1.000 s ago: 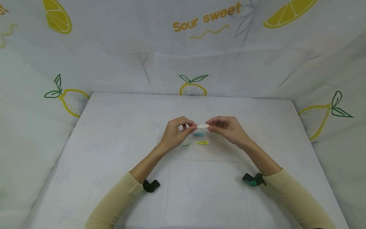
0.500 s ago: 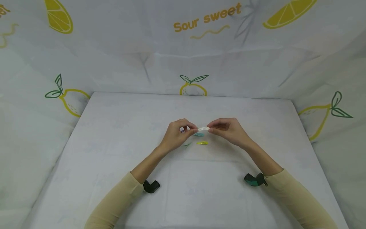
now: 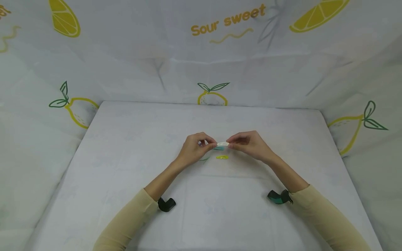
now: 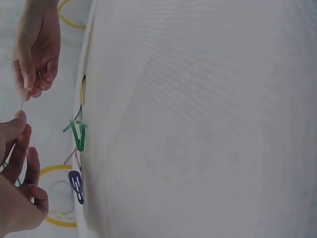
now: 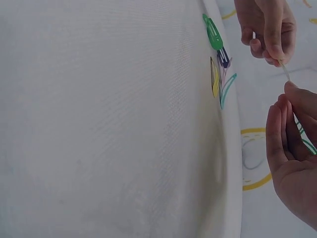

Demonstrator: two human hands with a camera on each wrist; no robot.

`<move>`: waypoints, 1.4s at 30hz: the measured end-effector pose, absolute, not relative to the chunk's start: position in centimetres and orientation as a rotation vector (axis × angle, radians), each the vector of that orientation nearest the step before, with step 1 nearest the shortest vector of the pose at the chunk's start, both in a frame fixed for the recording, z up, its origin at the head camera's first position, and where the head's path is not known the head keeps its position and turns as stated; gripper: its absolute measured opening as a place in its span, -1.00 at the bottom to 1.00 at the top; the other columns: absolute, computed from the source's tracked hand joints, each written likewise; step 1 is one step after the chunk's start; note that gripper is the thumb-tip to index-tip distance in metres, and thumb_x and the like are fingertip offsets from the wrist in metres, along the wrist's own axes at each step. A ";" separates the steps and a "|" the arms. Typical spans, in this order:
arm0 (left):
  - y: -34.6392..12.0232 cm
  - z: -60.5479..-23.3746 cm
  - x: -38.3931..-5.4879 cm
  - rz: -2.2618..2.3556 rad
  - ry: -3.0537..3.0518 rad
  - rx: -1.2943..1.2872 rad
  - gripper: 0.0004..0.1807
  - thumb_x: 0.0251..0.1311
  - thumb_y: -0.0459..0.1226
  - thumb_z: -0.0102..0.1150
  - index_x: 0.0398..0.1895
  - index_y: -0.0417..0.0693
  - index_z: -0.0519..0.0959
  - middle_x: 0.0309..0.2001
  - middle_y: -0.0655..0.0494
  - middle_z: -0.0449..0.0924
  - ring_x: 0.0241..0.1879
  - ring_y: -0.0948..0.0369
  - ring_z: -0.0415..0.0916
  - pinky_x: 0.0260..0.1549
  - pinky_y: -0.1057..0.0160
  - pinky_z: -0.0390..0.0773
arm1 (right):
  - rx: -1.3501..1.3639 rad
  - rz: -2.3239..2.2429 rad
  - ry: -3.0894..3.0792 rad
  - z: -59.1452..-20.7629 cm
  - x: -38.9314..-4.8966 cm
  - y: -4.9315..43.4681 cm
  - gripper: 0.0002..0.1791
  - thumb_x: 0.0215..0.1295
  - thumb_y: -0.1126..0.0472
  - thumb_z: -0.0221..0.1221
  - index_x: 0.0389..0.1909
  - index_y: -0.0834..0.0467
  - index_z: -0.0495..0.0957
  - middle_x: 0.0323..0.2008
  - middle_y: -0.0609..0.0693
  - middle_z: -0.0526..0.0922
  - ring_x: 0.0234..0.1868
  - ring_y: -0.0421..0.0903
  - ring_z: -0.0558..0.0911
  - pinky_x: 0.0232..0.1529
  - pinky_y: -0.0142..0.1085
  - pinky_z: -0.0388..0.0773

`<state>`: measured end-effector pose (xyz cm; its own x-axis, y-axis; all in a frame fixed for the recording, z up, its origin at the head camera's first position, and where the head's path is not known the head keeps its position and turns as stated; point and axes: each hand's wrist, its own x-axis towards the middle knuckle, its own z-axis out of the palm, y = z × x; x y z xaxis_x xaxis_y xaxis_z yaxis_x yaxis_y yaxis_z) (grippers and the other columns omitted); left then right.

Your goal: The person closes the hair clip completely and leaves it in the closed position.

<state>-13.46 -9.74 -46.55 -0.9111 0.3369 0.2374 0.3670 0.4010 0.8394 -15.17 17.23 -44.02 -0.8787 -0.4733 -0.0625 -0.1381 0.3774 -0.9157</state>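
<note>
Between the hands, a white snap hair clip point(image 3: 223, 144) is held level above the tabletop. My left hand point(image 3: 197, 146) pinches one end with thumb and forefinger, while my right hand point(image 3: 249, 144) pinches the other. In both wrist views the clip appears edge-on as a thin strip between the fingertips. Below it lie a light blue hair clip point(image 3: 219, 148) and a yellow hair clip point(image 3: 222, 157). Part of a green hair clip point(image 3: 205, 160) shows beside the left hand. From the left wrist, a dark blue hair clip point(image 4: 76, 186) is also visible.
A white cloth point(image 3: 201, 209) covers the table, and lemon-printed curtains point(image 3: 135, 62) rise behind it and at both sides. Black curved devices point(image 3: 166, 204) sit at the wrists by the beige sleeves point(image 3: 128, 219). A pinkish clip point(image 4: 71, 156) lies among the others.
Both hands have come slightly down and toward me with the white hair clip, which now partly overlaps the light blue one in the head view. The grip at both ends stays the same.
</note>
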 end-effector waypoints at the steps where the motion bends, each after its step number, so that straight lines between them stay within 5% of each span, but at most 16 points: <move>1: -9.7 -46.6 -13.5 -1.566 -2.612 -0.650 -0.88 0.31 -0.22 0.53 -0.20 -0.08 0.85 -0.26 0.05 0.81 -0.34 0.24 0.54 -0.30 0.38 0.48 | -0.537 -1.501 2.323 -44.1 -15.2 17.2 -0.80 0.39 0.24 0.46 -0.02 0.18 0.81 -0.09 0.15 0.83 -0.13 0.19 0.79 -0.08 -0.41 0.71; 24: -9.7 -47.1 -13.5 -1.467 -2.836 -0.528 -0.87 0.29 -0.15 0.56 -0.21 0.03 0.89 -0.26 0.13 0.81 -0.44 0.29 0.40 -0.45 0.38 0.34 | -0.593 -1.394 2.290 -45.8 -16.3 17.4 -0.83 0.41 0.29 0.43 -0.05 0.22 0.82 -0.11 0.18 0.86 -0.20 -0.16 0.76 -0.13 -0.44 0.66; 42: -9.1 -47.0 -13.4 -1.345 -2.935 -0.477 -0.94 0.27 -0.17 0.57 -0.29 0.09 0.90 -0.19 0.17 0.88 -0.36 0.30 0.54 -0.38 0.35 0.42 | -0.624 -1.307 2.307 -46.3 -16.3 17.4 -0.85 0.38 0.32 0.44 -0.08 0.23 0.82 -0.12 0.15 0.87 -0.21 -0.26 0.73 -0.09 -0.48 0.64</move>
